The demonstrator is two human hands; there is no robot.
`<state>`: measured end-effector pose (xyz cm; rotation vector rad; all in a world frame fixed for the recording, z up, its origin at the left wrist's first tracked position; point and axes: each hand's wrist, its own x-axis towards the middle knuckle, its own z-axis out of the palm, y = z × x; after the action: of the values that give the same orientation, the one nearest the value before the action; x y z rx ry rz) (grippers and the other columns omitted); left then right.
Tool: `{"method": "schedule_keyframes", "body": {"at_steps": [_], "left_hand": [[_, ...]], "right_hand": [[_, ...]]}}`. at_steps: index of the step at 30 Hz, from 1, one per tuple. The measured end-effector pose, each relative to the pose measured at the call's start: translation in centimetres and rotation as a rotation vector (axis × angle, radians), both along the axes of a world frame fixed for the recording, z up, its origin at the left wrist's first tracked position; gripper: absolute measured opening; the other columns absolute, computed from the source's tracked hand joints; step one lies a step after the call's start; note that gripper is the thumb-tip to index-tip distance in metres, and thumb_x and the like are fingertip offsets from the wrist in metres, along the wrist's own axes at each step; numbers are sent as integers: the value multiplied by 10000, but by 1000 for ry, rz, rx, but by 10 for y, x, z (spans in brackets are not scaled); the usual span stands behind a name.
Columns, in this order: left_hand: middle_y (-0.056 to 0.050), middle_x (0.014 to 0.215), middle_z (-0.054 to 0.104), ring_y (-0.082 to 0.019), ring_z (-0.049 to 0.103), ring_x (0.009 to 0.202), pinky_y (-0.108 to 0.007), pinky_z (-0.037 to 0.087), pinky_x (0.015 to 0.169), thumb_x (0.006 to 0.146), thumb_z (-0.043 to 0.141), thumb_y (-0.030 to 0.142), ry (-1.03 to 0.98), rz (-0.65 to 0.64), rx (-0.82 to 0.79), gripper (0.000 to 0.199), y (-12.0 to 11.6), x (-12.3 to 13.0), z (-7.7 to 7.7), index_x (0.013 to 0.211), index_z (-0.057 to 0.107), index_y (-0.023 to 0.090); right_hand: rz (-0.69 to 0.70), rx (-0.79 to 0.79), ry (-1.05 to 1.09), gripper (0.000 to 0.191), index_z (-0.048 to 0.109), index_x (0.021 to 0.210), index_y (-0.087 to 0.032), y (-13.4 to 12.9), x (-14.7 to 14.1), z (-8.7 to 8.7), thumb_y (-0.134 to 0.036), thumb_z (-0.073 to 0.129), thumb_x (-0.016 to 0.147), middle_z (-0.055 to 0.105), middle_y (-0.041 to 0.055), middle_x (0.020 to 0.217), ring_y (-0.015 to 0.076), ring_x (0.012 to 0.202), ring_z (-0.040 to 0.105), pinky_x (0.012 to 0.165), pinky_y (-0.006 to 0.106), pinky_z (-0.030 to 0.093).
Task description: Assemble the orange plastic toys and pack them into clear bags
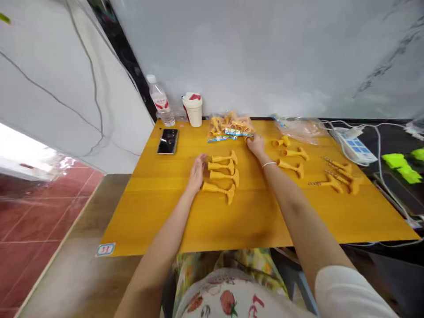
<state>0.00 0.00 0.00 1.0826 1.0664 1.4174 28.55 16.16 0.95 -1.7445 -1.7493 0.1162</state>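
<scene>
Four is avoided here: several yellow T-handled plastic pieces (222, 175) lie in a row at the middle of the table. My left hand (197, 172) rests on its edge just left of their hollow ends, fingers stretched out, holding nothing I can see. My right hand (256, 145) is reached forward beside the clear packets, its fingers closed on a small yellow plastic piece (247, 138), mostly hidden by them. The packets (228, 126) contain more yellow pieces. Right of my right wrist lie loose yellow T-handled pieces (292, 168), and farther right yellow T-handles with metal spiral bits (332, 182).
A phone (168, 141), a water bottle (161, 101) and a white lidded cup (193, 109) stand or lie at the back left of the table (149, 225). Clear plastic bags (303, 129) lie at the back right. A white power strip (356, 145), cables and bright green pieces (401, 167) are beyond them.
</scene>
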Motion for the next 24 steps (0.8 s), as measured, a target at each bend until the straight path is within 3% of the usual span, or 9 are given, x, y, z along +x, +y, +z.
{"method": "schedule_keyframes", "body": {"at_steps": [8,17,24], "left_hand": [[-109,1468,533,-226,471,1397,-381,319,1196,935,371,702,87,6,33,659,1,3,-3,1346,558,222],[-122,1448,551,-237,497,1375,-390,343,1177,924,389,708,87,-2,17,671,4,2,-2,1347,555,215],[-124,1456,543,-250,489,1382,-396,350,1171,920,402,707,78,-6,6,675,2,2,2,1359,549,216]], "right_hand": [[307,-42,6,278,737,993,-174,-42,-16,-7,-110,513,842,713,97,1068,267,1088,614,1016,423,473],[572,-135,21,296,775,1089,-216,5,-81,23,-181,613,844,755,66,1092,267,1047,672,979,411,511],[752,-273,-36,290,791,1024,-239,19,-106,24,-138,700,768,762,5,1092,248,1073,679,1009,382,502]]}}
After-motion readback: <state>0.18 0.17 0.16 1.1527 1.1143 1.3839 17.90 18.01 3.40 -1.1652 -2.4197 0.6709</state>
